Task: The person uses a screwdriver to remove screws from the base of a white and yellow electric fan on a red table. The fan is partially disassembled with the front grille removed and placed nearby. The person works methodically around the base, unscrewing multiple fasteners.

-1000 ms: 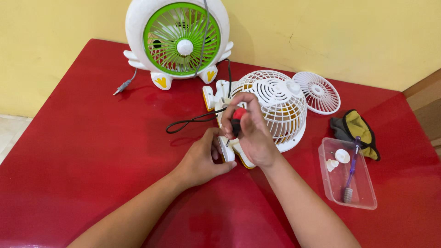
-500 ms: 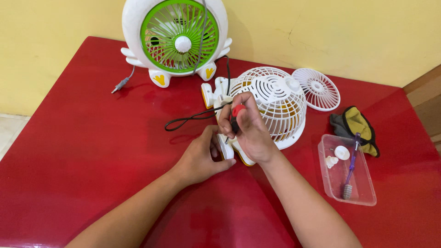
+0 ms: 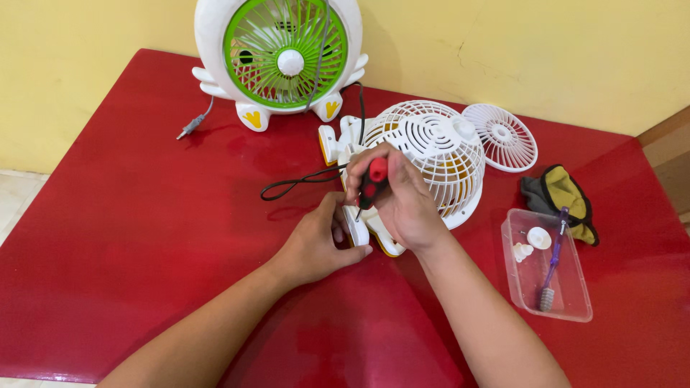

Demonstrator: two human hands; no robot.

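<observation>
A white fan with a yellow interior (image 3: 438, 162) lies on its face on the red table (image 3: 158, 237), its back cage up. My right hand (image 3: 402, 205) grips a red and black screwdriver (image 3: 372, 181), whose tip points down at the fan's near foot. My left hand (image 3: 316, 244) holds that white and yellow foot (image 3: 357, 231) from the left. A black cord (image 3: 302, 185) runs left from the fan.
A white and green fan (image 3: 284, 54) stands upright at the back by the yellow wall, its plug (image 3: 188, 128) on the table. A loose white grille (image 3: 505, 136), a grey and yellow cloth (image 3: 560, 197), and a clear tray (image 3: 575, 305) with white parts and a purple brush (image 3: 552, 262) sit right.
The view shifted slightly. My right hand has turned the screwdriver a little, showing more of its red handle. My left hand stays on the fan's foot.
</observation>
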